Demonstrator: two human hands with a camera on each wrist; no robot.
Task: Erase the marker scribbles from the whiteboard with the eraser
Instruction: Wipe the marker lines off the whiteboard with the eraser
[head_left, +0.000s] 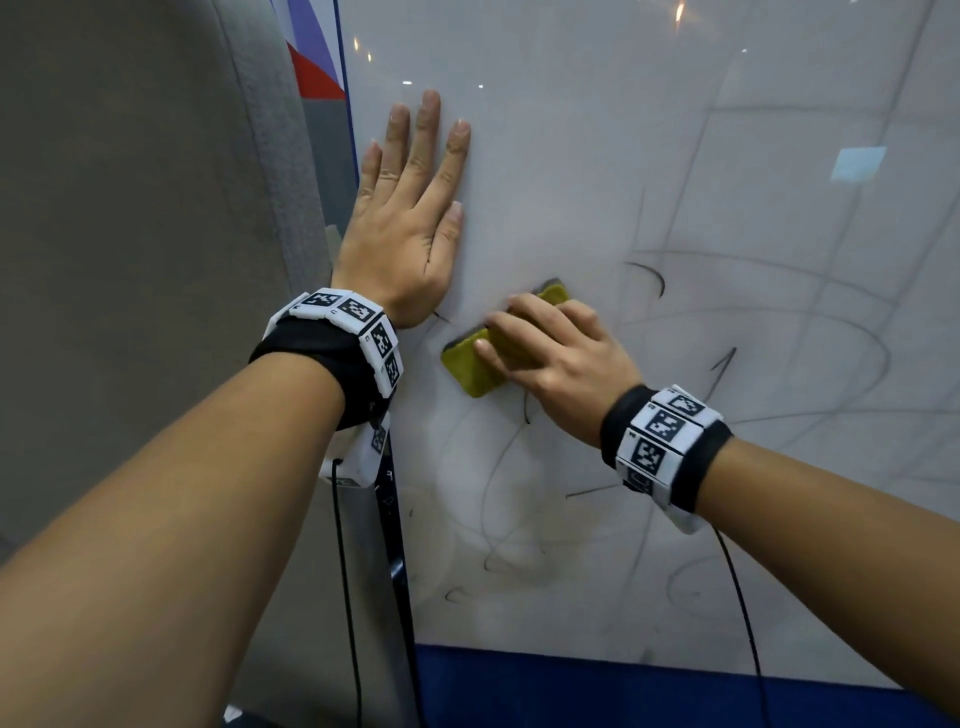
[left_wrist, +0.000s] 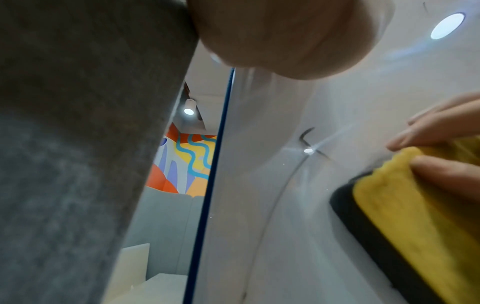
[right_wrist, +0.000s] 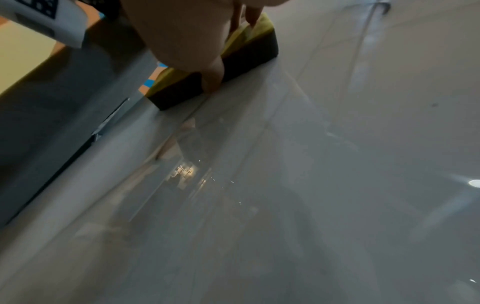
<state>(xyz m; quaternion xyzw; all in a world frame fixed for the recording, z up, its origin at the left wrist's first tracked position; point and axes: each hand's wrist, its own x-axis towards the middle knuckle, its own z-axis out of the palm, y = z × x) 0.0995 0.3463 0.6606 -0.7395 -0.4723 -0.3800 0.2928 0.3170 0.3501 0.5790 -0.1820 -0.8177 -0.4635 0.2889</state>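
The whiteboard (head_left: 597, 156) stands upright in front of me, marked with thin black scribbles (head_left: 654, 275) and grey smears across its middle and lower part. My right hand (head_left: 550, 348) grips a yellow eraser (head_left: 467, 364) with a dark felt face and presses it against the board near its left side. In the right wrist view the eraser (right_wrist: 249, 49) lies flat on the board under my thumb. My left hand (head_left: 410, 213) rests flat with straight fingers on the board's left edge, just above the eraser. The left wrist view shows the eraser (left_wrist: 405, 216) and a short black mark (left_wrist: 306, 133).
A grey fabric panel (head_left: 130, 234) stands left of the board. A blue frame (head_left: 597, 686) runs along the board's bottom edge and a thin blue strip up its left edge. Black cables hang from both wristbands. A colourful mural (left_wrist: 187, 164) shows behind the board.
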